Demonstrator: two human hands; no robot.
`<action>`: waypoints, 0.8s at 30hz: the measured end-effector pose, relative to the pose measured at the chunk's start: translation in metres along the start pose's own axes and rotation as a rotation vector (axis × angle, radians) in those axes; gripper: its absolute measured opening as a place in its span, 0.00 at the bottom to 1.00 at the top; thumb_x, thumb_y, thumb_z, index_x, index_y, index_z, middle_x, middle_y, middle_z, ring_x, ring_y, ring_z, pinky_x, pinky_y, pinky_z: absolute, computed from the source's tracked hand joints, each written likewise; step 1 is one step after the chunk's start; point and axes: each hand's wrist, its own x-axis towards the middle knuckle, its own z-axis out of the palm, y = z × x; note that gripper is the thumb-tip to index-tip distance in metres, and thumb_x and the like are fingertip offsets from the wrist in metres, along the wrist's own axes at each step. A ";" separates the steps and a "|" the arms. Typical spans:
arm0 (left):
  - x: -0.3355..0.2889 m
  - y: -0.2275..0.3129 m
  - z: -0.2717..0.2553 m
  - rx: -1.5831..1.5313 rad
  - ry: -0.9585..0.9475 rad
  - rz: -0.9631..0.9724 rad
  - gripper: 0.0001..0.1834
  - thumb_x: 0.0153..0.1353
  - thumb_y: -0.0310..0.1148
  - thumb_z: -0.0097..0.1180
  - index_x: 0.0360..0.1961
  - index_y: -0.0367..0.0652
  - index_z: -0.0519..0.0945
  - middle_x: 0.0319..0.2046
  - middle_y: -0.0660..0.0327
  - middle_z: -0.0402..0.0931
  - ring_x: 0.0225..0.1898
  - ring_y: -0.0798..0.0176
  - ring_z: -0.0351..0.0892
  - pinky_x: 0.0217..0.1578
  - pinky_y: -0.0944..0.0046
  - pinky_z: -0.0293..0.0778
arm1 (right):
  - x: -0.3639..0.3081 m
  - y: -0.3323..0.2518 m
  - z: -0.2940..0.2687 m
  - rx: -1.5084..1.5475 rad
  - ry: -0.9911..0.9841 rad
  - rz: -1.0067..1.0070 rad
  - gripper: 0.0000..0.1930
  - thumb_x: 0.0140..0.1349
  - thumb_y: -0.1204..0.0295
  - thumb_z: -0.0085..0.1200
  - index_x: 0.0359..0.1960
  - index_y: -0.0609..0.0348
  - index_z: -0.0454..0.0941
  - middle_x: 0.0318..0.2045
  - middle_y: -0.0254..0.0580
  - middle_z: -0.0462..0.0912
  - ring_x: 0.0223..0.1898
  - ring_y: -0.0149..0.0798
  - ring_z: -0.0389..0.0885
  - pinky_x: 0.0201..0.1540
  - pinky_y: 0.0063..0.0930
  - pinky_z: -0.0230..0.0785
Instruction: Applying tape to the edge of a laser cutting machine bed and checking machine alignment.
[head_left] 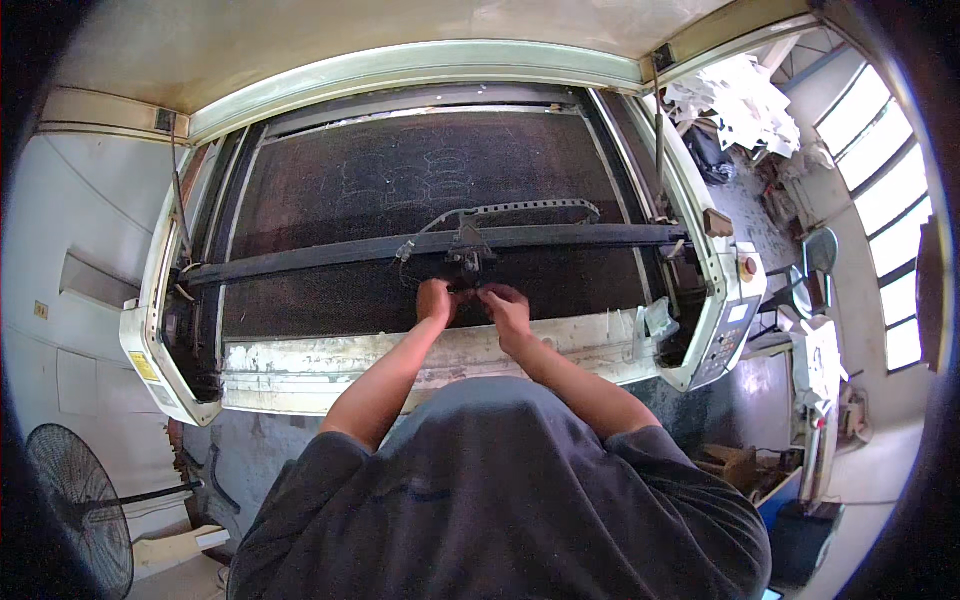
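In front of me stands a large flatbed laser cutter with its lid up. A dark gantry beam point(340, 250) crosses its black honeycomb bed point(300, 185). The small cutting head point(472, 255) sits near the middle of that beam. My left hand point(436, 301) is at the head's lower left, fingers bent inward and closed. From the right, my right hand point(507, 307) meets it with thumb and fingers pinched at the head's lower end. The fingertips almost touch; what small part lies between them is too dark to make out.
A cable chain point(530, 208) arches behind the head. The raised lid point(420, 50) hangs overhead. The machine's pale front ledge point(300, 365) runs under my forearms. At right is a control panel point(728, 325) with a red button point(747, 266); a fan point(82, 510) stands lower left.
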 end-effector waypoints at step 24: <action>0.004 -0.005 0.005 -0.020 -0.002 0.085 0.18 0.57 0.47 0.71 0.36 0.42 0.91 0.35 0.43 0.87 0.41 0.35 0.87 0.41 0.41 0.82 | 0.005 -0.001 0.025 0.469 -0.074 0.336 0.09 0.79 0.66 0.55 0.40 0.53 0.82 0.32 0.31 0.82 0.32 0.29 0.77 0.34 0.24 0.70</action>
